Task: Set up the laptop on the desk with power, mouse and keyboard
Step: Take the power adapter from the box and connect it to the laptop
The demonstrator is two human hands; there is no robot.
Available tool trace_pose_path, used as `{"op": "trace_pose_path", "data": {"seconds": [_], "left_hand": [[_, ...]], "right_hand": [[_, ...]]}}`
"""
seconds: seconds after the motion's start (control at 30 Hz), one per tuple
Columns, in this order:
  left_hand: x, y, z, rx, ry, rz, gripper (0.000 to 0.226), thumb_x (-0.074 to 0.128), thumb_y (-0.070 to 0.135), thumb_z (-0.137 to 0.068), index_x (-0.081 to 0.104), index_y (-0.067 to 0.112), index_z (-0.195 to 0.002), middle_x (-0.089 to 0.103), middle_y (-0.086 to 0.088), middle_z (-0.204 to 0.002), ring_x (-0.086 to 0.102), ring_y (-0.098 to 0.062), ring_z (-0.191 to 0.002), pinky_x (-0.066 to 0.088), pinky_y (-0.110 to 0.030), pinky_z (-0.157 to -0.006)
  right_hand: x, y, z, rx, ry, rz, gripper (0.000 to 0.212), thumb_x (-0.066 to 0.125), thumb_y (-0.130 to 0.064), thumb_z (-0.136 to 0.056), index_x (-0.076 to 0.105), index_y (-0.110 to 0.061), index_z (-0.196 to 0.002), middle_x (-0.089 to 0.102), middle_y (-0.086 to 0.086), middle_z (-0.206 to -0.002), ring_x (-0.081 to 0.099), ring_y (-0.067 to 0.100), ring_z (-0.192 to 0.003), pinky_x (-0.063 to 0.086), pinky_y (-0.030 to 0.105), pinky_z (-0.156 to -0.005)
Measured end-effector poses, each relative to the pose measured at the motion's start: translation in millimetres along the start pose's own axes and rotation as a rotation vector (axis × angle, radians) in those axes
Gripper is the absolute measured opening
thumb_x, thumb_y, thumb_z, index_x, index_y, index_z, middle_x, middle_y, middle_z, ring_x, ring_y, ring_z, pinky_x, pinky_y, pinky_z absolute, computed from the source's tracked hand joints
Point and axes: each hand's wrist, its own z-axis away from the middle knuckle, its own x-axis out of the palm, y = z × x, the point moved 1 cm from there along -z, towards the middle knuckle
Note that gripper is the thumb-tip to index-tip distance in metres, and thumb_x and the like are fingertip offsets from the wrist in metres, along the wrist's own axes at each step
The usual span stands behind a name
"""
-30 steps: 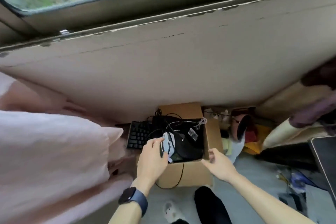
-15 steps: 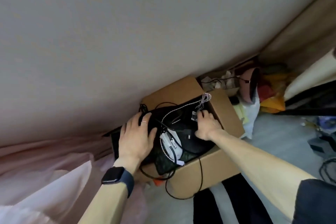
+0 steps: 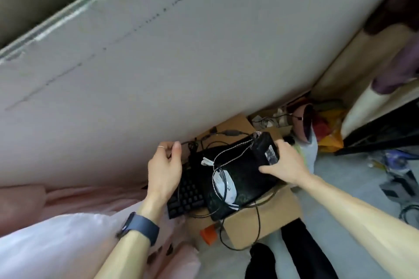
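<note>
Head view over a cardboard box (image 3: 260, 224) on the floor against the wall: the right hand (image 3: 286, 164) grasps a black power brick (image 3: 265, 149), tilted up off the pile. The left hand (image 3: 164, 165) pinches its black cable (image 3: 231, 133), apparently to keep the lead from snagging. The keyboard (image 3: 184, 196) and white mouse (image 3: 224, 184) lie at the box under looped cords, not yet on any desk.
</note>
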Motion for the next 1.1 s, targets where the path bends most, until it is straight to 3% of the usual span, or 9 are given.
{"op": "trace_pose_path", "data": {"seconds": [0.1,0.2,0.3,0.4,0.53,0.67,0.83,1.0,1.1], "left_hand": [[-27.5,41.4,14.0,0.017,0.02,0.068,0.025,0.051,0.039,-0.1,0.057,0.019,-0.087,0.064,0.001,-0.087,0.057,-0.018,-0.086,0.036,-0.029,-0.077],[-58.2,90.4,44.0,0.077,0.059,0.151,0.036,0.057,0.041,-0.096,0.052,0.018,-0.069,0.049,0.009,-0.061,0.045,-0.012,-0.062,0.037,-0.034,-0.066],[-82.2,136.8,73.8,0.137,0.053,0.225,0.043,0.058,0.042,-0.095,0.054,0.008,-0.07,0.043,0.005,-0.058,0.039,-0.013,-0.059,0.037,-0.029,-0.061],[-99.2,184.8,101.4,0.213,0.038,0.316,0.049,0.058,0.041,-0.095,0.049,0.0,-0.071,0.036,0.007,-0.056,0.034,-0.011,-0.055,0.032,-0.025,-0.055],[-99.6,248.9,148.2,0.363,-0.06,0.355,0.045,0.057,0.044,-0.095,0.043,0.017,-0.062,0.033,0.013,-0.048,0.031,-0.006,-0.049,0.028,-0.024,-0.049],[-73.9,303.9,198.8,0.475,-0.155,0.363,0.046,0.057,0.045,-0.095,0.037,0.022,-0.06,0.033,0.015,-0.047,0.03,-0.005,-0.047,0.029,-0.028,-0.051],[6.2,375.4,270.7,0.551,-0.281,0.337,0.042,0.056,0.047,-0.093,0.039,0.021,-0.064,0.033,0.011,-0.051,0.03,-0.011,-0.049,0.028,-0.032,-0.053],[120.2,423.7,371.0,0.573,-0.588,0.275,0.042,0.054,0.051,-0.084,0.032,0.024,-0.059,0.031,0.003,-0.057,0.029,-0.018,-0.055,0.024,-0.035,-0.055],[169.2,449.1,412.0,0.544,-0.643,0.328,0.032,0.055,0.044,-0.085,0.039,0.028,-0.063,0.029,0.009,-0.052,0.025,-0.013,-0.048,0.021,-0.032,-0.05]], "right_hand": [[-60.7,-20.9,71.4,-0.039,0.058,-0.13,0.081,0.086,-0.051,-0.063,0.044,-0.027,-0.128,0.05,-0.008,-0.114,0.052,0.012,-0.098,0.045,0.03,-0.079],[-118.7,-45.4,148.5,-0.107,0.151,-0.216,0.074,0.089,-0.044,-0.064,0.043,-0.034,-0.121,0.053,-0.012,-0.112,0.052,0.007,-0.097,0.041,0.021,-0.076],[-160.9,-55.1,211.4,-0.131,0.243,-0.31,0.074,0.091,-0.044,-0.063,0.043,-0.036,-0.12,0.055,-0.014,-0.111,0.053,0.009,-0.102,0.04,0.027,-0.085],[-189.1,-51.0,263.6,-0.115,0.334,-0.455,0.065,0.092,-0.034,-0.066,0.049,-0.031,-0.115,0.059,-0.02,-0.105,0.056,0.001,-0.095,0.041,0.025,-0.079],[-208.7,-15.7,314.1,-0.056,0.464,-0.626,0.055,0.093,-0.026,-0.065,0.058,-0.03,-0.107,0.069,-0.011,-0.102,0.064,0.007,-0.096,0.046,0.025,-0.079],[-222.9,36.3,362.2,-0.011,0.577,-0.711,0.06,0.094,-0.036,-0.056,0.059,-0.03,-0.105,0.07,-0.009,-0.099,0.066,0.006,-0.092,0.047,0.023,-0.073],[-248.1,137.1,426.8,0.098,0.706,-0.799,0.056,0.093,-0.041,-0.056,0.06,-0.036,-0.101,0.073,-0.008,-0.097,0.07,0.015,-0.094,0.056,0.041,-0.083],[-277.8,252.5,502.8,0.257,0.851,-0.847,0.048,0.09,-0.037,-0.066,0.056,-0.031,-0.099,0.066,-0.012,-0.099,0.061,0.005,-0.093,0.044,0.032,-0.08],[-291.1,305.9,533.5,0.339,0.899,-0.831,0.056,0.09,-0.042,-0.063,0.056,-0.03,-0.106,0.065,-0.011,-0.1,0.06,0.005,-0.092,0.043,0.028,-0.075]]}}
